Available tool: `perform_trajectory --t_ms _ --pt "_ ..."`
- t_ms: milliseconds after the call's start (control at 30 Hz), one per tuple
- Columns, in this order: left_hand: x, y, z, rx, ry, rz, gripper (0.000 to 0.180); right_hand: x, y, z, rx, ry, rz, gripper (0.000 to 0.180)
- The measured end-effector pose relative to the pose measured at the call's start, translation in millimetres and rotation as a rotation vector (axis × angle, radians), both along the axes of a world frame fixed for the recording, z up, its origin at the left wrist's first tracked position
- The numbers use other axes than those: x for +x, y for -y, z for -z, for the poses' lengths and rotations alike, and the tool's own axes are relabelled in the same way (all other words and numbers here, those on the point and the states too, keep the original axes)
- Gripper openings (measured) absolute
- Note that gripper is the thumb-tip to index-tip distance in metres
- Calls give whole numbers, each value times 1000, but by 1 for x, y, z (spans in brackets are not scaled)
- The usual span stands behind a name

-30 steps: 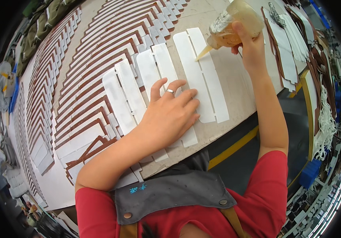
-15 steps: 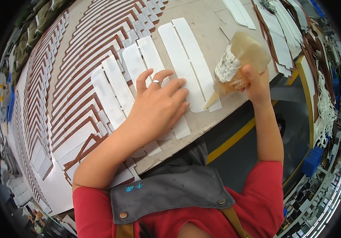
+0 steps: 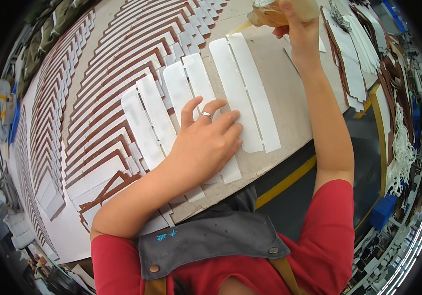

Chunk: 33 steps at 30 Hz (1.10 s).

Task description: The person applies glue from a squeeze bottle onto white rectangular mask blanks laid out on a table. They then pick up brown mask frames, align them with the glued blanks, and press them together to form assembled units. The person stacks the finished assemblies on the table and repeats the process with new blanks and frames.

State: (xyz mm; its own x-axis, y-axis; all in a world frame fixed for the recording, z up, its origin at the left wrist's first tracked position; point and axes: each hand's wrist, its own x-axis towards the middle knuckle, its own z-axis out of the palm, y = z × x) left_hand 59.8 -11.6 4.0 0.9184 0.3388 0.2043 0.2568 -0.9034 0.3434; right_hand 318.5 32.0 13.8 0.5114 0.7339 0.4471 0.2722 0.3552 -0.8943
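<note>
Bottle (image 3: 270, 14) and right hand (image 3: 303, 32) have gone from the near end of the right-hand pair of white strips (image 3: 254, 91) to its far end, compared with half a second ago; the left hand (image 3: 207, 132) holds much the same place over the strips.

What matters in space is the line from nozzle (image 3: 241, 27) to slit (image 3: 237, 64): the tip is at the slit's far end, though whether it touches cannot be told. The slit, like the strips' long axis, runs from far left to near right. The right hand is nearer that far end; the left hand is closer to the middle of the pair's left edge. The bottle lies beyond and to the right of the left fingers.

The right fingers are closed round the bottle, tipped so its nozzle points left and down. The left fingers are spread and bent, gripping nothing, their tips at or over the pair's left edge.

The bottle is see-through, with yellowish-brown contents. The strips look flat, pale and smooth on the bare grey desk (image 3: 289, 110); more strip pairs (image 3: 159, 114) and overlapping brown-and-white pieces (image 3: 117, 70) lie left.
</note>
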Motion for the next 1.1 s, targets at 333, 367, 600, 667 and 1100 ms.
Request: perform_trajectory --t_ms 333,367,600,667,1100 --pt "1 0 -2 -13 -13 -3 21 13 20 8 -135 -13 -41 32" --pt "1 0 -1 -12 -11 -3 21 17 27 10 -167 13 -48 36" --pt "1 0 -2 0 -15 12 20 0 87 5 -254 -76 -86 41" --pt "0 0 -3 3 -13 17 20 -1 107 8 -274 -118 -114 44" --pt "1 0 -4 16 1 23 18 -15 206 3 -149 673 -158 110"
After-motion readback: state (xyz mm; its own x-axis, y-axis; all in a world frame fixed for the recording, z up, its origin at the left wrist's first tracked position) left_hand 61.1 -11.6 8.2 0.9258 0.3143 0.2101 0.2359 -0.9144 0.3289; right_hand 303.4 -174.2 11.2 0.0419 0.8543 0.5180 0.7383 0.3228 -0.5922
